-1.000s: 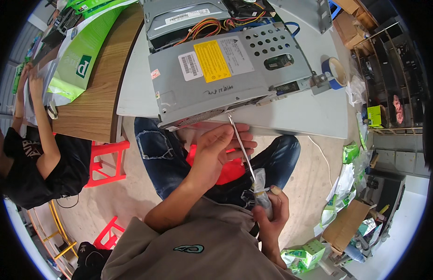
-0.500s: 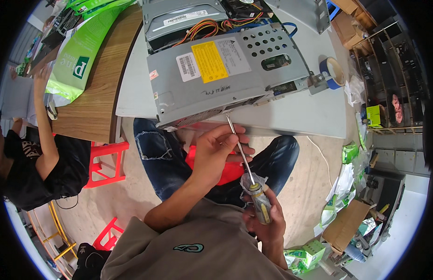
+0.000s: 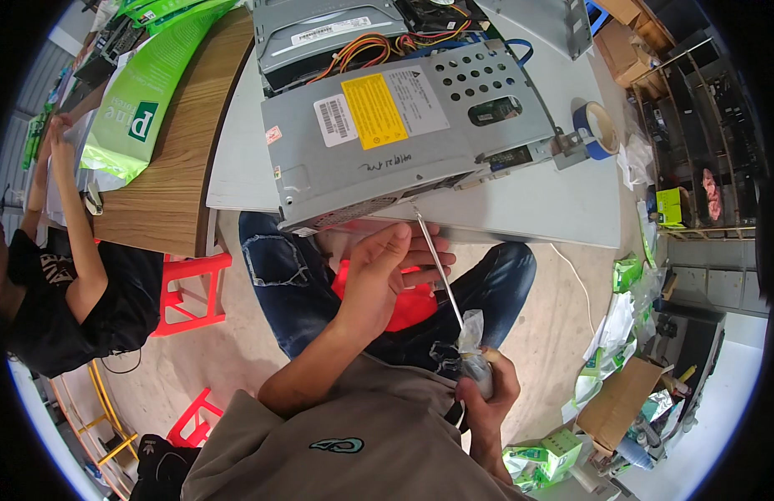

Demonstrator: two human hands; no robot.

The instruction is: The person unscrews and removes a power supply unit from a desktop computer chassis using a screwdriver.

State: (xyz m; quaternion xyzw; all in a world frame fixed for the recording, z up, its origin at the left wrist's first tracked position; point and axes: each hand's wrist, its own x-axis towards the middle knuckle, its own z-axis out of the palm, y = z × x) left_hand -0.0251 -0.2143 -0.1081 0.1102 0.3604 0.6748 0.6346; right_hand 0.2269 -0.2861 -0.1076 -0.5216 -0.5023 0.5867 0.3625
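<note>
A long screwdriver (image 3: 441, 271) slants up from my right hand (image 3: 491, 392), which is closed round its handle; crumpled clear plastic wraps the handle's upper end. The shaft's tip lies close to the front edge of a grey metal computer case (image 3: 320, 184); whether it touches cannot be told. My left hand (image 3: 377, 271) is open beside the shaft, its fingers stretched out behind it and its thumb raised. A yellow-and-white label (image 3: 372, 108) marks the case's top panel, and coloured wires (image 3: 362, 52) show behind that panel.
The case rests on a light grey table (image 3: 562, 200) with a blue tape roll (image 3: 596, 131) at the right. A wooden table (image 3: 166, 192) with green bags (image 3: 145, 108) stands left, where another person (image 3: 70, 284) sits. Red stools (image 3: 191, 288) and a cardboard box (image 3: 618, 405) are nearby.
My right hand and the screwdriver have shifted slightly right, and the handle has turned within the hand. My left fingers have loosened from the shaft and straightened. The case has barely moved.
</note>
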